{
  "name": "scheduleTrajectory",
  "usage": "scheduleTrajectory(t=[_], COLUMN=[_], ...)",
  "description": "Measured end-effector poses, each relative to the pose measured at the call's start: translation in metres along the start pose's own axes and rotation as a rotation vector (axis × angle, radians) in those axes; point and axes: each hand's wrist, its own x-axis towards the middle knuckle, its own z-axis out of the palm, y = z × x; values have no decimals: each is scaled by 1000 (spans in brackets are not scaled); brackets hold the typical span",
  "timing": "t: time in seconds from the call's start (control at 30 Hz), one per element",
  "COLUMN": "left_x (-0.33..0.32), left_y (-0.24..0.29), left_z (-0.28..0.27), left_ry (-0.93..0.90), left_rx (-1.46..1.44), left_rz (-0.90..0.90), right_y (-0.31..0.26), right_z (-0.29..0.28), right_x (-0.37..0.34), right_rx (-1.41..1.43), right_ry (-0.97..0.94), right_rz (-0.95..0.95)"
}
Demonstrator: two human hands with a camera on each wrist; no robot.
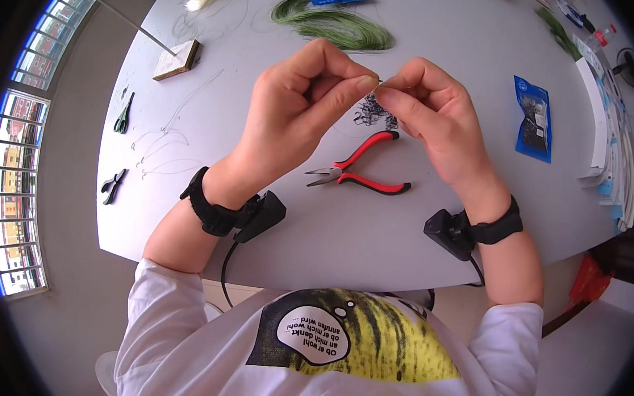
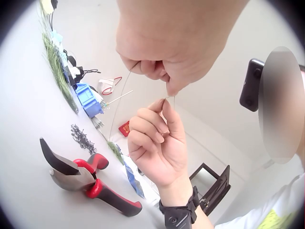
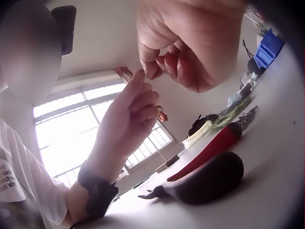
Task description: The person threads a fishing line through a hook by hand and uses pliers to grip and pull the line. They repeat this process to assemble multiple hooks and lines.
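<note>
The tips of the thin line (image 2: 122, 89) are too fine to make out between the fingers above the pliers (image 1: 342, 173). The right hand (image 1: 438, 111) partly hides dark small pieces (image 1: 369, 114) beyond the pliers. Both it and the left hand (image 1: 290, 98) pinch the line, thumb to forefinger, other fingers curled.

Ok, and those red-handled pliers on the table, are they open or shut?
Open: the pliers lie with their handles spread wide, and the left wrist view shows the jaws parted at the tips.
</note>
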Motion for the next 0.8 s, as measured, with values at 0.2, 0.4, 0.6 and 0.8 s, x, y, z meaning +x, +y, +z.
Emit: scheduleTrajectory(t=[0.2, 0.4, 0.6, 0.8], left_x=[-1, 0, 1, 2], left_y=[-5, 1, 5, 1], left_z=[-1, 0, 0, 2], left_ry=[48, 42, -19, -38], left_rx=[-2, 144, 297, 289], left_rz=[2, 6, 95, 144], right_y=[8, -11, -21, -20], right_z=[15, 13, 9, 2], right_x=[-4, -8, -7, -6], right_rx=[-248, -773, -902, -727], right_ry=[109, 162, 241, 221], right_rz=[-317, -636, -704, -480])
